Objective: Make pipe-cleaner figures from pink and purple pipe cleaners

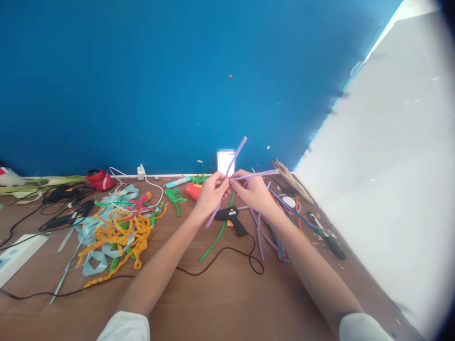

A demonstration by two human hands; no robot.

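I have both hands together: left hand [212,192] and right hand [254,190] pinch the purple stems [236,155] where they meet, above the worktop [227,298], on the far side of the glue gun [233,218]. Step, I judge: joining or bending. Next move calls for a firm pinch at the crossing.

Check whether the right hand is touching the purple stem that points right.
Touching. The head view shows the right hand pinching the purple stem near its inner end, fingers closed on it with no visible gap.
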